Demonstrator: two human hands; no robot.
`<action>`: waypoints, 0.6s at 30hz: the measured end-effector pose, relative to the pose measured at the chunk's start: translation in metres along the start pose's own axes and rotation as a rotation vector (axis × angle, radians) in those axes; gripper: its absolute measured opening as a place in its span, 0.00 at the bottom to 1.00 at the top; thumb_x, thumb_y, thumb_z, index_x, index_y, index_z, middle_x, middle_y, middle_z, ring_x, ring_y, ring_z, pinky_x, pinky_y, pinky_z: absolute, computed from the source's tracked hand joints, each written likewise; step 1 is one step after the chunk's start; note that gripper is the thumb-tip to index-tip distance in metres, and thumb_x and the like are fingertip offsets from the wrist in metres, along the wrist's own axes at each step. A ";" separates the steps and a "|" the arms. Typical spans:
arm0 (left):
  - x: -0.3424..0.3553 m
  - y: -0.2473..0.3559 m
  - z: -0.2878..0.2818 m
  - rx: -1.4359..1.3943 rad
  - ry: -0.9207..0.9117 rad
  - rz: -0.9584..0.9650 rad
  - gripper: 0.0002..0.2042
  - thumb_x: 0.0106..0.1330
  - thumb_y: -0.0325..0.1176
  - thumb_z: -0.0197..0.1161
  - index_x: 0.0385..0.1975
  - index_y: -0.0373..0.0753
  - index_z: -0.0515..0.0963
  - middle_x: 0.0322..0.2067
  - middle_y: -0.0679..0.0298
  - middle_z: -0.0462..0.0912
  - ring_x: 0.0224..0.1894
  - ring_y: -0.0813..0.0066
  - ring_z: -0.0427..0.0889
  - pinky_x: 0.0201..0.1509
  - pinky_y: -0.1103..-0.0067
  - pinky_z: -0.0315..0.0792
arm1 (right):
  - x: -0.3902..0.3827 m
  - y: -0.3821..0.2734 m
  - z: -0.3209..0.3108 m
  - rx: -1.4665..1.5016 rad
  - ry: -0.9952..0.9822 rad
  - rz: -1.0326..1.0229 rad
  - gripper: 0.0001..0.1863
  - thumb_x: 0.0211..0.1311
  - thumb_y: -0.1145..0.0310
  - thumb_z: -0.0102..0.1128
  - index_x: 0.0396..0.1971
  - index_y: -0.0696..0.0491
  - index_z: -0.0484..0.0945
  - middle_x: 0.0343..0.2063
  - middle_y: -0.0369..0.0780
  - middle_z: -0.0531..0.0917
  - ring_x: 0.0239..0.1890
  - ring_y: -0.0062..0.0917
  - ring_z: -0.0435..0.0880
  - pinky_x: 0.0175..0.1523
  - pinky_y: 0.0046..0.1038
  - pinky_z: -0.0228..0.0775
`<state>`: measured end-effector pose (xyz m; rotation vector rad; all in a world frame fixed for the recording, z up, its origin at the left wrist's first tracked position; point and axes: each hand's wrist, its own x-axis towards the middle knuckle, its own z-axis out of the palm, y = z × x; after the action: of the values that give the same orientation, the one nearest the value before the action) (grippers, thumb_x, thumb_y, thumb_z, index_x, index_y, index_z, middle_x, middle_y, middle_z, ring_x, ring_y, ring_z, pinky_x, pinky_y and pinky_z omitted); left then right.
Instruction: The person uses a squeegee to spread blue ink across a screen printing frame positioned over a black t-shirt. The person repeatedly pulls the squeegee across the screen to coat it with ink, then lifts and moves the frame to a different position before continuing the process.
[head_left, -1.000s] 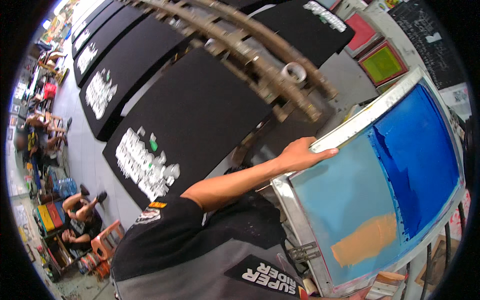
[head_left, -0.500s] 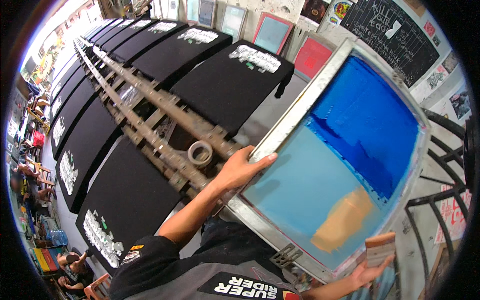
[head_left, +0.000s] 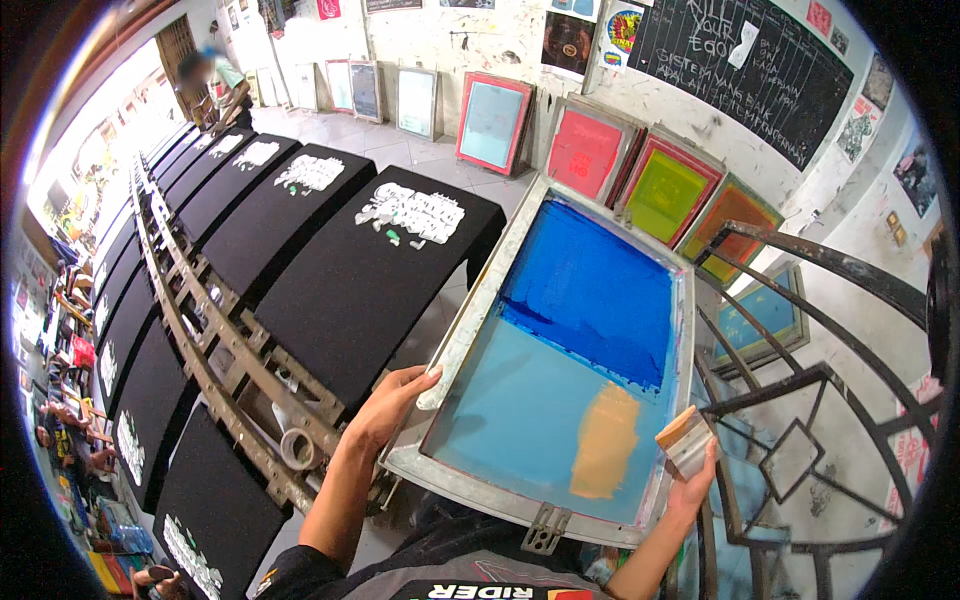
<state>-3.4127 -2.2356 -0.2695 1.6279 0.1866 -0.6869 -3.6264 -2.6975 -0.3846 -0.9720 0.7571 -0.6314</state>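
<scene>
My left hand [head_left: 392, 402] grips the left rim of a screen printing frame [head_left: 462, 490], with the thumb on its upper face. The frame is held tilted in front of me. Deep blue ink [head_left: 590, 285] covers the far part of its mesh. A tan patch [head_left: 605, 445] shows on the pale blue near part. A metal bracket [head_left: 543, 528] sits on the near rim. At the right rim, my right hand [head_left: 690, 488] is closed round a short squeegee [head_left: 684, 440] with a wooden edge; whether that hand also supports the frame is hidden.
Black shirts [head_left: 345, 270] with white prints lie on rows of boards to the left, along a metal rail [head_left: 225, 345]. A tape roll [head_left: 298, 449] rests on the rail. A black metal railing [head_left: 800, 385] stands close on the right. More screens [head_left: 493, 122] lean against the wall. Another person [head_left: 232, 92] stands far back.
The view has swung, and the frame now appears further left and more upright. My right hand has come up with the squeegee beside the right rim. My left hand keeps its grip.
</scene>
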 end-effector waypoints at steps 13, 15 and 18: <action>0.319 0.100 0.052 -0.476 -0.324 0.199 0.40 0.54 0.30 0.60 0.72 0.29 0.63 0.61 0.47 0.77 0.55 0.59 0.82 0.61 0.66 0.77 | 0.295 0.029 0.121 0.009 -0.051 0.045 0.32 0.74 0.46 0.56 0.67 0.53 0.71 0.62 0.39 0.77 0.63 0.33 0.76 0.65 0.39 0.66; 0.357 0.124 0.064 -0.461 -0.332 0.207 0.40 0.53 0.29 0.60 0.72 0.29 0.64 0.60 0.48 0.77 0.54 0.60 0.82 0.60 0.65 0.79 | 0.333 0.031 0.140 0.021 -0.030 0.037 0.31 0.75 0.45 0.54 0.67 0.52 0.71 0.61 0.40 0.78 0.61 0.34 0.77 0.61 0.40 0.70; 0.407 0.156 0.062 -0.634 -0.399 0.041 0.41 0.50 0.28 0.58 0.72 0.30 0.62 0.60 0.48 0.75 0.53 0.60 0.83 0.59 0.67 0.81 | 0.380 0.040 0.171 -0.016 -0.008 0.044 0.35 0.72 0.44 0.57 0.69 0.52 0.68 0.64 0.41 0.76 0.64 0.36 0.75 0.65 0.43 0.67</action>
<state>-3.0271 -2.4311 -0.3542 0.8693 0.0676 -0.8062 -3.2620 -2.8865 -0.4644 -0.9700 0.7753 -0.5833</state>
